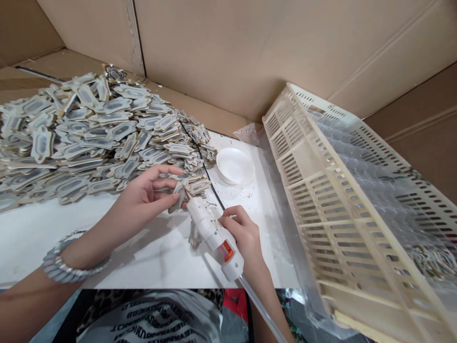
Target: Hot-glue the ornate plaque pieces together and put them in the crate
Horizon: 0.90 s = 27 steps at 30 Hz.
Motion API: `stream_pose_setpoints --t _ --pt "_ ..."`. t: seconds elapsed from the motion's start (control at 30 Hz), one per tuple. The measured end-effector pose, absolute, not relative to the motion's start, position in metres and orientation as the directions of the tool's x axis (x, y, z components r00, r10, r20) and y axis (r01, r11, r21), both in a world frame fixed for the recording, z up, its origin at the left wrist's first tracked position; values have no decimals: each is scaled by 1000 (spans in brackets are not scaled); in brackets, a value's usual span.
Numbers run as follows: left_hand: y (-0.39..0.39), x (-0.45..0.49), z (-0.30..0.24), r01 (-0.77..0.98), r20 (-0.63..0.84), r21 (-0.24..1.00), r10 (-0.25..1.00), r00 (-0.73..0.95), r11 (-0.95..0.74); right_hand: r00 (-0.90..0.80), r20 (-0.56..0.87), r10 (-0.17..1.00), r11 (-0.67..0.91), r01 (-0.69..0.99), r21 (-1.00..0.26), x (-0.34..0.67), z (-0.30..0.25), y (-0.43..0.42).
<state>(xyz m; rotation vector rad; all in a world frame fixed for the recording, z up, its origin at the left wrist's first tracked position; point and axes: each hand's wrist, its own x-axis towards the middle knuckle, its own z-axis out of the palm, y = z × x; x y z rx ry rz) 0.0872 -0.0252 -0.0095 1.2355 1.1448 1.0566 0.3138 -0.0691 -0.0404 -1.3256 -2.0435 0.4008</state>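
Between the thumb and fingers of my left hand is a small grey plaque-shaped piece with a scalloped outline. My right hand is wrapped round a white hot glue gun, its fingers partly hidden behind the body. The gun's metal nozzle points up and left and meets or nearly touches the piece; I cannot tell which. A clear glue stick sticks out of the gun's rear. Below the nozzle another small piece lies on the white table, partly covered by the gun.
A large heap of similar grey and tan pieces covers the table's left and back. A white bowl stands beyond the gun. On the right, a cream slotted plastic crate holds clear plastic and several pieces. Cardboard walls enclose the back.
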Motion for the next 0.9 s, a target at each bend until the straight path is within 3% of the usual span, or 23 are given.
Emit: stream_pose_setpoints --t 0.9 --pt "-26 87 -10 71 -41 997 996 79 36 -193 409 892 427 656 -622 317 -41 -70"
